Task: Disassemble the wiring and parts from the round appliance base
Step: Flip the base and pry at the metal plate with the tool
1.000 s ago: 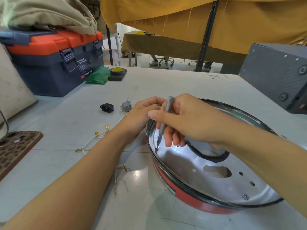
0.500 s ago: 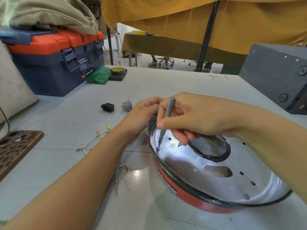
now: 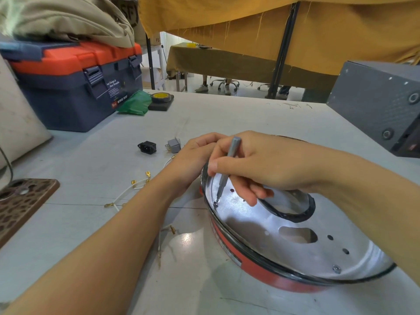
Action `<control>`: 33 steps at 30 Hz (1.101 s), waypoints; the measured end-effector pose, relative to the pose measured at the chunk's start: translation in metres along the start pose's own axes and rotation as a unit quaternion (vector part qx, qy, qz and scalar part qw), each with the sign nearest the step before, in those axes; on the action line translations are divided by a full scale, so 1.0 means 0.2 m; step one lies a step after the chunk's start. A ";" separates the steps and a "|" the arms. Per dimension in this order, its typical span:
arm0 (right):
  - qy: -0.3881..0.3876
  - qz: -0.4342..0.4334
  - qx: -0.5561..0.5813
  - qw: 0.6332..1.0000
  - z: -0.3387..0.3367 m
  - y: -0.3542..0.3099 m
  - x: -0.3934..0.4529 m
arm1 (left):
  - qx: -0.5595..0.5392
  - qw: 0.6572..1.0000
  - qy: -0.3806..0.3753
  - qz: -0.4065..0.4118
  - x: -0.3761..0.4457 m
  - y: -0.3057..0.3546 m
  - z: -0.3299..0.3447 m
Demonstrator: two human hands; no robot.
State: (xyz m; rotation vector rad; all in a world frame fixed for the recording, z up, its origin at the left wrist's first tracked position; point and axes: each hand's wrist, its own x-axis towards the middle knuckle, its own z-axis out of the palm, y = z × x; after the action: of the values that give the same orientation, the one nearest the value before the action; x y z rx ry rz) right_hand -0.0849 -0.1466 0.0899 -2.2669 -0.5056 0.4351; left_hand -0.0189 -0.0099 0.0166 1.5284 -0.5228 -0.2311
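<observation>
The round appliance base [image 3: 261, 264] lies on the table, a shiny metal pan with a red outer band, a black ring and several holes. My right hand [image 3: 261, 164] pinches a slim grey screwdriver [image 3: 228, 164], its tip on a small screw [image 3: 216, 203] near the pan's left wall. My left hand [image 3: 193, 162] grips the base's left rim, fingers partly hidden behind the right hand. White wires with brass terminals [image 3: 134, 189] lie loose on the table to the left.
A black power socket [image 3: 147, 147] and a grey relay [image 3: 173, 145] lie beyond the wires. A blue and orange toolbox [image 3: 75, 87], green cloth [image 3: 136, 103] and tape roll [image 3: 161, 97] stand at back left. A grey box [image 3: 377, 103] stands right; a brown patterned board [image 3: 20, 201] left.
My right hand has shifted slightly while keeping the screwdriver tip at the screw; its fingers have changed position round the handle. The left hand has stayed on the rim.
</observation>
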 end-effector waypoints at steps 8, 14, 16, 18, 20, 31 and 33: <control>-0.002 -0.009 0.011 1.000 -0.02 -0.02 -0.01 | 0.016 1.000 0.022 0.001 0.01 0.00 0.00; 0.038 -0.005 0.022 0.999 0.01 -0.01 0.02 | 0.017 1.000 0.004 0.012 -0.01 0.00 0.00; 0.015 0.013 0.024 1.000 0.01 0.00 0.02 | 0.005 1.000 0.010 0.004 0.00 0.00 0.00; -0.001 0.022 0.024 0.999 0.01 -0.01 0.01 | 0.007 1.000 0.013 -0.005 0.00 0.00 0.00; -0.003 0.026 0.012 1.000 0.01 -0.01 0.01 | 0.012 1.000 0.018 -0.005 0.00 0.01 0.01; 0.038 -0.004 0.047 0.998 0.02 0.02 0.03 | 0.026 1.000 0.001 0.000 0.00 0.00 0.00; 0.038 -0.008 0.036 0.999 0.02 0.02 0.02 | 0.037 0.999 0.008 0.009 0.00 0.00 0.00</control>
State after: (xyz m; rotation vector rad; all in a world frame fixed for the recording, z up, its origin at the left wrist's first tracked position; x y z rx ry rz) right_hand -0.0821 -0.1456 0.0835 -2.2000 -0.4608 0.3521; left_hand -0.0195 -0.0087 0.0174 1.5951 -0.5371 -0.1858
